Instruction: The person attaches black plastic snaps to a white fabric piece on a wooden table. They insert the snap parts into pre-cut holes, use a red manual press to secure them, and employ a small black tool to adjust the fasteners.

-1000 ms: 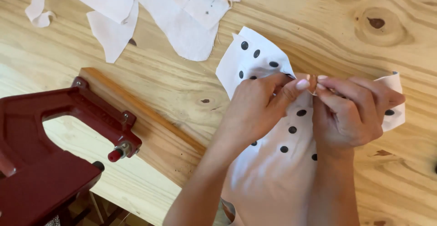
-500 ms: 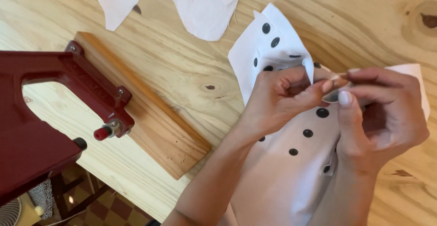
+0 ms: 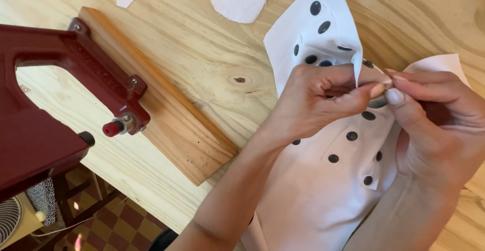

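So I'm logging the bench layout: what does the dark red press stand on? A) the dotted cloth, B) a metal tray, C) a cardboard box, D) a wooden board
D: the dark red press is fixed to a wooden board lying on the plywood table.

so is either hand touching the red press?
No: both the left hand and right hand pinch the white garment, well apart from the red press.
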